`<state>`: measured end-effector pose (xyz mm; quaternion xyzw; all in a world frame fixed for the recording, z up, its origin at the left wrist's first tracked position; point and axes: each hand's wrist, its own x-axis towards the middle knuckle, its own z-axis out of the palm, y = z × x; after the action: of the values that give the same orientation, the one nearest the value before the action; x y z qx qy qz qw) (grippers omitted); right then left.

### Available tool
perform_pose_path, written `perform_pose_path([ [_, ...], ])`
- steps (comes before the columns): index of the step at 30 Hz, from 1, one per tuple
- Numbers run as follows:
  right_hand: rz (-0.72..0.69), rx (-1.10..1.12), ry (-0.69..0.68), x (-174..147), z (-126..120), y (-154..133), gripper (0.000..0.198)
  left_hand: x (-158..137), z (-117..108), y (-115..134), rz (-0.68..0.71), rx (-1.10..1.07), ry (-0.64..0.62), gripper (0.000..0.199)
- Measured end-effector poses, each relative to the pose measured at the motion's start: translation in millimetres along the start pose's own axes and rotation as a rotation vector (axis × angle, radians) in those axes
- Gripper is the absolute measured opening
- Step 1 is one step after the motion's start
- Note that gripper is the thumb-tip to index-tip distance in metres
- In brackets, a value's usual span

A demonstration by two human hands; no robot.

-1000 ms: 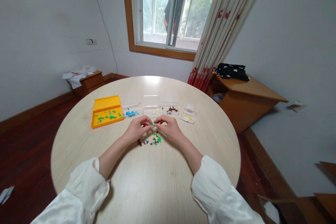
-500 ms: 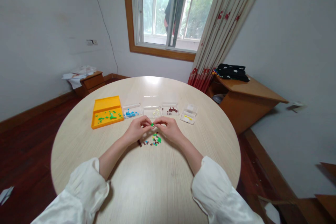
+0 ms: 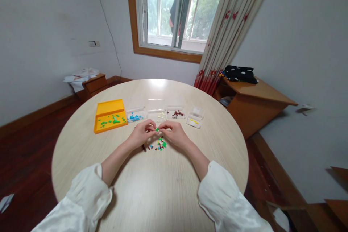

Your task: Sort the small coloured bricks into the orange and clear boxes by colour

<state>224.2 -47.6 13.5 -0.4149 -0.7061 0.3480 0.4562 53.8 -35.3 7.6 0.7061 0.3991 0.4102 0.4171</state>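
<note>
Between my fingertips, just above the table, is a small green brick (image 3: pixel 157 129). My left hand (image 3: pixel 141 132) pinches it from the left and my right hand (image 3: pixel 172 132) from the right; both are closed. The fingers partly cover the piece, so its full shape is hidden. On the table below my hands lie loose small bricks (image 3: pixel 164 145) in green, brown, yellow and blue. A few dark brown pieces (image 3: pixel 144 148) sit by my left wrist.
An orange case (image 3: pixel 110 106) with green pieces stands open at the left of the round table (image 3: pixel 152 195). Clear boxes hold blue pieces (image 3: pixel 135 117), pale pieces (image 3: pixel 161 116), brown pieces (image 3: pixel 178 114) and yellow pieces (image 3: pixel 194 121). A wooden desk (image 3: pixel 261 92) stands at the right.
</note>
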Motion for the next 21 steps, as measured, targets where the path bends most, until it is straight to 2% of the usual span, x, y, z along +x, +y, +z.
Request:
perform_pose_path([
  [15,0.073,0.086,0.013,0.6,2.2,0.9,0.004,-1.6,-0.7,0.9,-0.005,-0.014,-0.03,0.021],
  [21,0.096,0.142,0.004,1.6,2.2,1.4,0.007,-0.3,-0.8,-2.7,0.014,-0.02,-0.052,0.021],
])
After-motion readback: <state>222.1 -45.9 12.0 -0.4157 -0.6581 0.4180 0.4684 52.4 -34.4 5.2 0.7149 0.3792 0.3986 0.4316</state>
